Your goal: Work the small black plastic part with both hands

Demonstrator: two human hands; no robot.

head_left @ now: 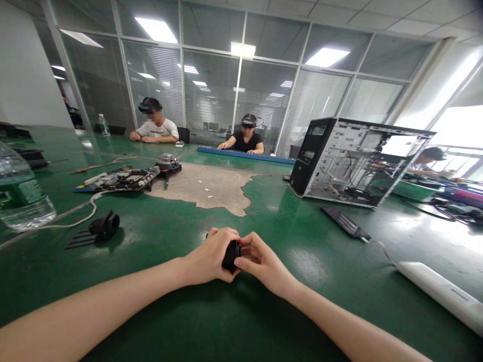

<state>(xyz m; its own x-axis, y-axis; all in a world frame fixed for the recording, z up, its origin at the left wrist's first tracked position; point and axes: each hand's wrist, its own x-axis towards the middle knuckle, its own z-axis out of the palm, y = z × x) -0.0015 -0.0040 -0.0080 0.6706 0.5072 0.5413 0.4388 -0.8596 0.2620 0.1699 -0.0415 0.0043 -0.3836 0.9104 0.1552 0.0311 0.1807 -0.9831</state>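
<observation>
A small black block-shaped object [230,256] is held low over the green table [181,322], in front of me. My left hand [207,257] wraps round it from the left, with the fingers curled over its top and the thumb beneath. From the right, the thumb and fingertips of my right hand [266,264] pinch its near end. Most of the object is hidden by my fingers, so its exact kind does not show. To the left, a black piece with a round clip and several prongs [103,226] lies on the table.
A circuit board [124,179] with a fan cooler [168,163] lies far left. An opened computer case [309,161] stands right, behind a flat black piece [344,221] cabled to a white bar [441,289]. A water bottle [24,201] is left. Two people sit opposite.
</observation>
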